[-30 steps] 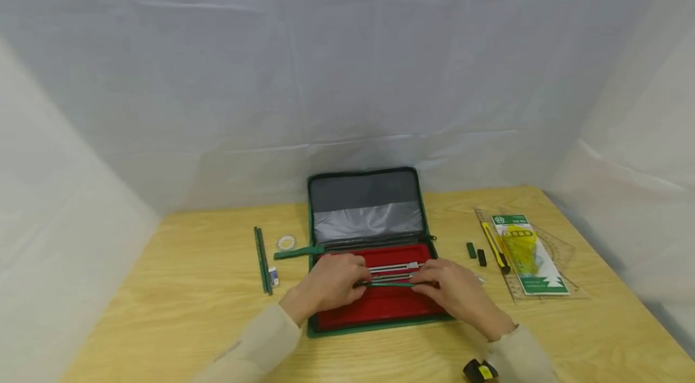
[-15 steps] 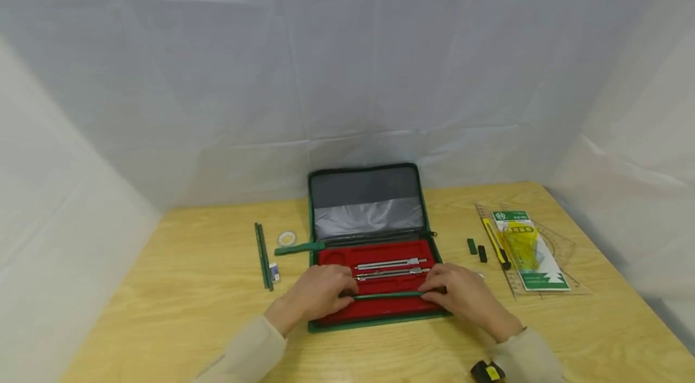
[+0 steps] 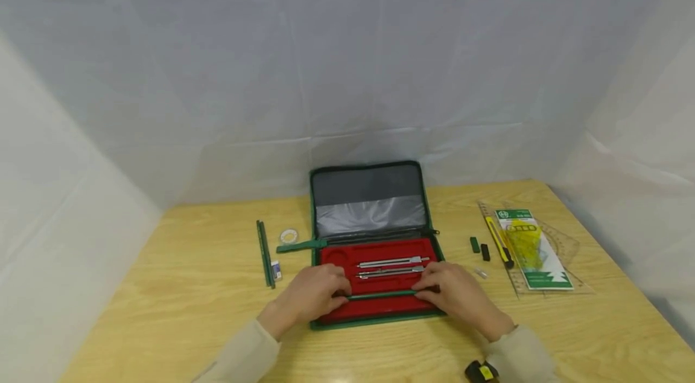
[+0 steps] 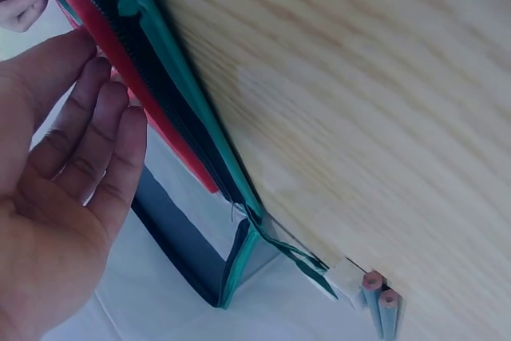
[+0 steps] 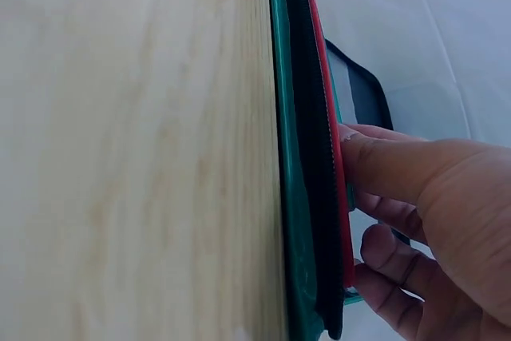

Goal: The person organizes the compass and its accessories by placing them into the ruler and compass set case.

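Since the green rod (image 3: 382, 295) runs lengthwise over the front of the red tray (image 3: 374, 309), a hand at either end probably keeps it straight: left hand (image 3: 312, 294) and right hand (image 3: 458, 294), nearly closed, pinch it between thumb and bent fingers. Behind it, two silver tools (image 3: 392, 262) lie parallel, seemingly in fitted slots. The lid (image 3: 366, 185) stands raised, exposing the tray. Pencils (image 3: 265, 255) lie left, a cutter (image 3: 499, 242) right, apparently out of the way.
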`<state>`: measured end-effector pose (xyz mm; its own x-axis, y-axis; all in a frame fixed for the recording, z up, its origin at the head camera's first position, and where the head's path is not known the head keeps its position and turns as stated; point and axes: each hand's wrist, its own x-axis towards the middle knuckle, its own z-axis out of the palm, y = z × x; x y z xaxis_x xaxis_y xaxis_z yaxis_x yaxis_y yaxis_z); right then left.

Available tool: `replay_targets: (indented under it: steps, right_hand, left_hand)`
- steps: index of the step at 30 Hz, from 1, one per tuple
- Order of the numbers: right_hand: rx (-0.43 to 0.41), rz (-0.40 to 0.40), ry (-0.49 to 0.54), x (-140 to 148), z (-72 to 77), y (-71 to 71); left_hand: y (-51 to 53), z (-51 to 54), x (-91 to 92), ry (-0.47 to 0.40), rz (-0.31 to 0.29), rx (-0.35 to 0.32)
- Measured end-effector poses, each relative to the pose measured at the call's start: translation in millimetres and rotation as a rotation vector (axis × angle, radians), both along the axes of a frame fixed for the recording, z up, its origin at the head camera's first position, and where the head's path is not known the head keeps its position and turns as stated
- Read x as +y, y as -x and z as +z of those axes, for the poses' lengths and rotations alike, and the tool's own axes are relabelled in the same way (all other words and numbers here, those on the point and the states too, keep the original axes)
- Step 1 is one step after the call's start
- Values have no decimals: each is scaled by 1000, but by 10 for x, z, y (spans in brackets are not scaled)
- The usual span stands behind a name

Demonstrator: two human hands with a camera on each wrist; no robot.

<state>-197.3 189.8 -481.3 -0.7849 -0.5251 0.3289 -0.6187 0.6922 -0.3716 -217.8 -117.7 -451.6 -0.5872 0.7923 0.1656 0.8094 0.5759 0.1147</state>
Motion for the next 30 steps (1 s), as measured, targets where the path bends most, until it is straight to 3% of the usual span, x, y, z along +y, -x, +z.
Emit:
replay_targets:
  steps: [4, 11, 17, 23, 30]
  right_hand:
    - [-21, -48, -16, -20, 7, 1]
    - [-68, -160, -56, -2, 26, -21]
    - [-176, -270, -32, -10, 60, -4]
    - [-183, -295, -13, -9, 69, 20]
    - [-221, -268, -20, -1, 76, 25]
  left_hand:
    - [7, 2, -31, -19, 6, 7]
    - [2, -3, -90, -65, 23, -71]
    - [5, -24, -70, -71, 26, -42]
    - [12, -24, -43, -62, 58, -60]
    - [37, -23, -93, -76, 48, -146]
